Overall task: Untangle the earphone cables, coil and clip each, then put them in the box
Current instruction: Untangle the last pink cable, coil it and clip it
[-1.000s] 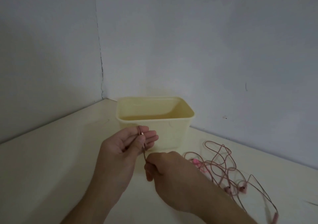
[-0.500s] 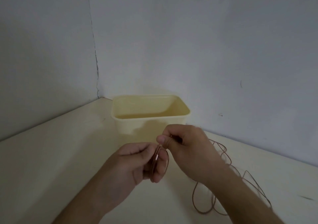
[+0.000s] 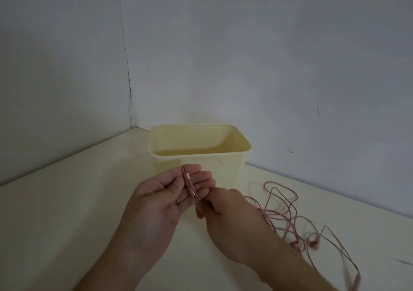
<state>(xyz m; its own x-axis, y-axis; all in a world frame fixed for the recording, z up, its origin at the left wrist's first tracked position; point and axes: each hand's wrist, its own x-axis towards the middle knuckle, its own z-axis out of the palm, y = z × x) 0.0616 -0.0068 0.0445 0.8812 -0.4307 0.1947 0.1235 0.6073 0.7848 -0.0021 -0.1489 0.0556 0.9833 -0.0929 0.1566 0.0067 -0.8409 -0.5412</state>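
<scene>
Head view shows your left hand (image 3: pixel 165 192) palm-up in front of the box (image 3: pixel 199 147), with a few turns of pink cable (image 3: pixel 190 184) laid across its fingers (image 3: pixel 202 176). Compared with 0.5 s ago, your right hand (image 3: pixel 223 210) has dropped from above the left to just below it, its grip pinched on the strand where it leaves the coil. That reads as 1 more wrap laid on, so you are mid-coil, not yet at the clip. Your left grip is half closed, thumb pressing the turns against the fingers. The loose remainder (image 3: pixel 288 214) sprawls on the worktop (image 3: pixel 67 201) to your right, reaching the bottom right corner.

Count: 1 box, apparently empty, though its floor is only partly visible; 2 hands; 2 earbuds (image 3: pixel 314 244) lying near each other in the loose pile. Whether that pile is 1 cable or more, you cannot tell. No clip is visible.
</scene>
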